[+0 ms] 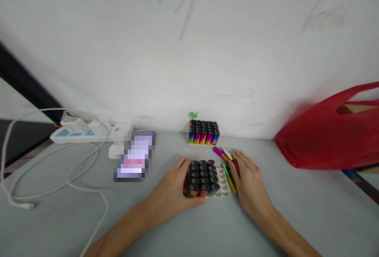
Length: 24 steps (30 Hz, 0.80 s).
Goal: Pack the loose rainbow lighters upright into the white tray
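A white tray (224, 182) with round sockets lies on the table. Upright lighters with black tops (203, 178) and shiny coloured bodies fill its left side, while the right columns of sockets are bare. My left hand (174, 190) is closed around the tray's left side, thumb along the front and fingers behind. To the right of the tray, my right hand (250, 180) is over several loose shiny lighters. A red one (236, 164) sits between its thumb and fingers, partly hidden. A green-yellow one (229, 179) leans along the tray's right edge, and a purple one (220, 153) lies behind.
A second tray packed with lighters (203, 132) stands by the wall. On the left are a phone (134, 156) with a blurred screen, a white power strip (91, 130) and looping white cables (85, 188). A red bag (328, 130) stands at the right.
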Motion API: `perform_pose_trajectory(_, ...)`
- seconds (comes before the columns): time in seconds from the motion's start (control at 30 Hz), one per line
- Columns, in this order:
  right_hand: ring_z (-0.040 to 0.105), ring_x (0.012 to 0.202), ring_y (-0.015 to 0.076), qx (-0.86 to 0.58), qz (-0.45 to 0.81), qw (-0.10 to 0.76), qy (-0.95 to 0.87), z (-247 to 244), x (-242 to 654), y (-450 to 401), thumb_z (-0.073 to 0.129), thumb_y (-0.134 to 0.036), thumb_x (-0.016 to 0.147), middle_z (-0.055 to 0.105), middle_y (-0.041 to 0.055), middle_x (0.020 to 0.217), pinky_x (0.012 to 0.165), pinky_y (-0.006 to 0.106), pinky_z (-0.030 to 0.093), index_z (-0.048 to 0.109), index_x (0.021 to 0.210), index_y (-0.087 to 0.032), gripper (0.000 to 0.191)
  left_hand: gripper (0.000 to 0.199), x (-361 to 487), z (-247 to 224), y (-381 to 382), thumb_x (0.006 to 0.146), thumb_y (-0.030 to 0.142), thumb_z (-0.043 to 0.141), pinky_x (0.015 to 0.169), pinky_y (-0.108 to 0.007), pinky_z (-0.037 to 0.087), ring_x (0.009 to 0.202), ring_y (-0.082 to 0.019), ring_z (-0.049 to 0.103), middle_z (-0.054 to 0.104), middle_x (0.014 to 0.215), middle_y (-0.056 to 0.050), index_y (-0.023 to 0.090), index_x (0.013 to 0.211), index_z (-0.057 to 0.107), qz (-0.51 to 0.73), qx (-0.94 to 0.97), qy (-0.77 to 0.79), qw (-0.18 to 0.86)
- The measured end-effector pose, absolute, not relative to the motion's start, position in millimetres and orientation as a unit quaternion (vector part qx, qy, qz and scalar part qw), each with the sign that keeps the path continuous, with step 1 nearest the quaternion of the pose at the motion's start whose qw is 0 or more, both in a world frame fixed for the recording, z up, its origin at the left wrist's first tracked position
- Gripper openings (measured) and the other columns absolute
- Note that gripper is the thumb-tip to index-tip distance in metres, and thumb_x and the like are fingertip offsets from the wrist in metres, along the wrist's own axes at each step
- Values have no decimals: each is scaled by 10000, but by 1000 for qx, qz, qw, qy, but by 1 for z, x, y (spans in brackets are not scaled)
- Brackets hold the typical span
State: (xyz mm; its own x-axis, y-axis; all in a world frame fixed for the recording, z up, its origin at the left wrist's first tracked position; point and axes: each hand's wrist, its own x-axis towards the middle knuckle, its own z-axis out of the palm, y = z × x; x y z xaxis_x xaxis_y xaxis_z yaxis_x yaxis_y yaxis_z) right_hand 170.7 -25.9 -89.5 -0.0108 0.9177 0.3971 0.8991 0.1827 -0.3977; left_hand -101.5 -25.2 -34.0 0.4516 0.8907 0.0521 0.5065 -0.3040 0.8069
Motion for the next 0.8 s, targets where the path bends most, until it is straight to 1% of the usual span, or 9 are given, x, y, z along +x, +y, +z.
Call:
perform_pose_trajectory(0.13,696,1326,375,-639,46,385,-664,-54,167,-30,386,-582,1161,780,194,1385,1200,614,434,751,1269,-185,550,498,-102,-34,-26,755,199,980,899,-381,518,1053,-284,650,638,1161,-32,230,1095,617,256,762,461,376)
perform_pose_trajectory(0.2,754,1066,325,-646,110,427,-623,-30,161,-33,452,-655,1128,829,128,1143,993,488,547,758,1117,-230,524,501,-103,-34,-26,757,218,986,883,-374,516,1043,-279,652,639,1162,-28,233,1096,618,255,761,460,379)
perform_pose_trajectory(0.27,684,769,226,-611,243,480,-581,-9,153,-36,463,-690,1123,749,44,828,750,348,539,701,1001,-241,523,493,-104,-34,-26,764,230,984,866,-371,512,1031,-276,653,636,1155,-26,234,1091,615,254,763,459,378)
perform_pose_trajectory(0.33,436,520,149,-539,423,515,-516,2,142,-37,496,-775,1074,517,-52,619,512,271,388,652,976,-247,559,480,-105,-35,-26,776,232,974,865,-374,511,1029,-276,652,632,1150,-27,233,1092,612,252,765,459,375)
perform_pose_trajectory(0.4,223,495,114,-469,569,519,-433,6,133,-36,569,-837,998,330,-94,601,439,243,231,582,848,-246,610,469,-105,-35,-25,789,229,964,873,-378,511,1037,-276,650,630,1156,-31,233,1099,612,249,766,459,374)
perform_pose_trajectory(0.47,143,527,104,-414,658,505,-375,3,127,-34,643,-837,946,254,-99,618,442,237,170,465,708,-248,659,481,-104,-34,-25,785,223,970,886,-382,513,1048,-277,648,630,1160,-31,235,1106,612,247,768,458,374)
perform_pose_trajectory(0.57,130,519,97,-354,723,482,-344,-8,125,-34,668,-785,946,220,-98,585,445,248,165,322,615,-260,711,527,-103,-34,-24,757,230,999,910,-393,517,1067,-285,646,630,1174,-37,235,1112,609,245,768,459,373)
perform_pose_trajectory(0.63,131,493,91,-329,747,475,-329,-16,127,-36,655,-746,963,202,-102,555,440,258,171,279,591,-271,710,530,-103,-33,-23,754,239,1002,910,-397,522,1060,-287,645,633,1179,-42,237,1104,604,245,768,461,372)
perform_pose_trajectory(0.8,101,446,75,-323,768,467,-295,-30,133,-43,660,-719,959,185,-120,511,406,249,132,291,582,-284,683,473,-104,-33,-23,792,249,971,934,-402,524,1053,-288,647,646,1153,-30,248,1096,608,249,769,454,374)
